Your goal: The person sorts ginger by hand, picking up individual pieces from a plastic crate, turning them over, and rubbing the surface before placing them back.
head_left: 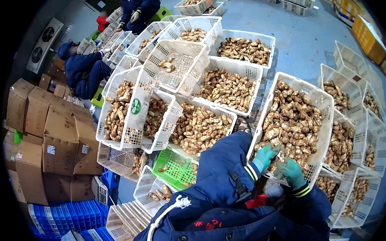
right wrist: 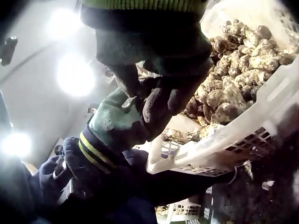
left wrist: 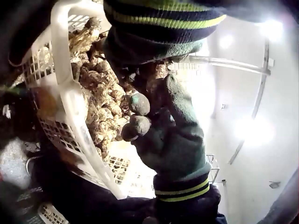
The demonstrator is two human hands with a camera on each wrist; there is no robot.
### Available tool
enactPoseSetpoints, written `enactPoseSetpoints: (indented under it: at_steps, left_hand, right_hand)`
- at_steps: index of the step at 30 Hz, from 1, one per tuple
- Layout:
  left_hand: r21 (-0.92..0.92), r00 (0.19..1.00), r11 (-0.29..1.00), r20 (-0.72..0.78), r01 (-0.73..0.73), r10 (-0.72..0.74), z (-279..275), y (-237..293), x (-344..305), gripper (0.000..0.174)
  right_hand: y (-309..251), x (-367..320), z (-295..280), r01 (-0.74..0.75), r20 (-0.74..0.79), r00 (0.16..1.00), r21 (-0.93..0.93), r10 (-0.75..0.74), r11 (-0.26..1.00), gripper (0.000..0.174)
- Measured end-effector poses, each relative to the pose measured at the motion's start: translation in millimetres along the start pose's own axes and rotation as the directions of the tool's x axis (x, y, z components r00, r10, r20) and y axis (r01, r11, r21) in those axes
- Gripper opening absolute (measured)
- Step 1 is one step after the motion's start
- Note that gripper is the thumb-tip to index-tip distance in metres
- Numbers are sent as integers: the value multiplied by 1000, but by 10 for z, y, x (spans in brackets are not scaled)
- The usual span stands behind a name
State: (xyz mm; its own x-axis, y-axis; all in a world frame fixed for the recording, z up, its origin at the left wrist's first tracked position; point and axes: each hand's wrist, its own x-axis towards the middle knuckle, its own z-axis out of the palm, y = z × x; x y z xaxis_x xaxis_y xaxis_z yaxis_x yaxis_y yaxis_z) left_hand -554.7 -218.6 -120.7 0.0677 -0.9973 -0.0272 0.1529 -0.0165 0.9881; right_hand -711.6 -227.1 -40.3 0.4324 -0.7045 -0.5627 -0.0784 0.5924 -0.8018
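Brown and white mushrooms fill a large white plastic crate (head_left: 325,128) right in front of the person. Over its near end, both hands work close together in green gloves. The left hand (head_left: 265,158) grips a pale mushroom (head_left: 276,142) at its fingertips. Beside it the right hand (head_left: 291,173) has its fingers curled at the same spot, pinching a pale mushroom piece. In the left wrist view the right hand's (left wrist: 173,135) fingers bend toward the left palm. Gloves hide most of what is held in the right wrist view, where the left hand (right wrist: 119,119) meets the right.
More white crates of mushrooms (head_left: 230,89) stand to the left, some stacked, and others (head_left: 338,145) to the right. A green basket (head_left: 175,168) sits near the left elbow. Cardboard boxes (head_left: 59,138) and blue crates (head_left: 64,218) are at far left. Two seated people work farther back.
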Motion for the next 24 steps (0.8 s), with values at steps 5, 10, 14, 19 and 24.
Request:
enactPoseSetpoints:
  at_steps: [5, 10, 14, 19, 24]
  left_hand:
    - [-390, 858, 789, 3, 475, -514, 39, 322, 59, 11]
    - [-363, 863, 809, -27, 462, -505, 73, 477, 47, 17]
    - [-329, 865, 816, 5, 475, -501, 36, 279, 64, 32]
    - [-31, 810, 810, 71, 586, -583, -65, 262, 109, 44]
    - [-224, 956, 937, -63, 267, -287, -32, 94, 34, 55]
  right_hand:
    - [5, 17, -20, -12, -20, 1000, -71, 10, 997, 26]
    - [37, 30, -58, -22, -12, 1000, -49, 21, 999, 26]
    - [-115, -24, -21, -66, -25, 998, -185, 62, 981, 31]
    - [40, 40, -92, -28, -40, 999, -140, 22, 990, 40]
    - [298, 171, -170, 246, -107, 958, -175, -267, 953, 48]
